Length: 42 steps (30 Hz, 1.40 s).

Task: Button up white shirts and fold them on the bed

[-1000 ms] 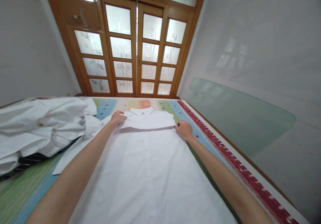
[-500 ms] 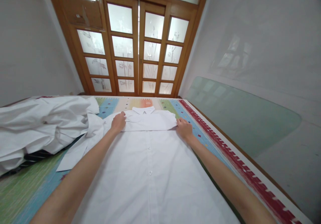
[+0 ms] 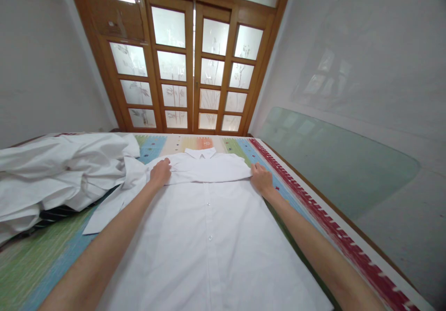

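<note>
A white button-up shirt point(image 3: 209, 241) lies flat on a striped, many-coloured bed cover point(image 3: 42, 260), collar point(image 3: 200, 153) at the far end. A sleeve is folded across the chest just below the collar. My left hand point(image 3: 160, 172) grips the left end of that folded sleeve, fingers curled on the cloth. My right hand point(image 3: 261, 178) pinches the right end of it at the shirt's shoulder edge. Both arms reach forward over the shirt's body.
A heap of crumpled white garments point(image 3: 52, 176) lies at the left, with a dark striped cloth point(image 3: 52, 214) under it. A wooden door with frosted panes point(image 3: 188, 69) stands beyond the bed. A glass sheet point(image 3: 334, 162) leans on the right wall.
Both hands have pulled the folded sleeve slightly outward and smoothed it; my right hand shifted a little right. The view drifted slightly.
</note>
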### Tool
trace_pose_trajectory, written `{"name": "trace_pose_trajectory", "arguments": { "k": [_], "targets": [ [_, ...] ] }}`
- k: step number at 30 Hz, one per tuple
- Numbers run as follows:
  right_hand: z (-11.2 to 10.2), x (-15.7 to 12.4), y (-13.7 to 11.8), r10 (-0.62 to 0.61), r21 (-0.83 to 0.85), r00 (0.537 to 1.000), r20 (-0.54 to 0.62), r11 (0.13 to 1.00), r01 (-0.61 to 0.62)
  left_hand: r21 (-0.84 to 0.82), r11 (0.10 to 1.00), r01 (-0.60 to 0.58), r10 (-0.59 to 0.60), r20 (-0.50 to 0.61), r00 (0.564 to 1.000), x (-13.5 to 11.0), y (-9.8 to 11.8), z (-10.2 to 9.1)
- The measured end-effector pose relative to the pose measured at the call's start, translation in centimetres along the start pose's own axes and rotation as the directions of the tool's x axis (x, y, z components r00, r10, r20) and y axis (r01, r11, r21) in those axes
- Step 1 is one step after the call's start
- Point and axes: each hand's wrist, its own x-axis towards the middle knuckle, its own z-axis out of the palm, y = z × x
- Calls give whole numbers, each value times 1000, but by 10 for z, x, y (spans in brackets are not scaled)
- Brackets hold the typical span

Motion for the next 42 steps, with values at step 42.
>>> {"name": "trace_pose_trajectory", "arguments": {
  "k": [42],
  "targets": [
    [66, 134, 36, -2, 766, 974, 226, 618, -176, -173, 668, -724, 716, -114, 688, -68, 255, 95]
  ]
}}
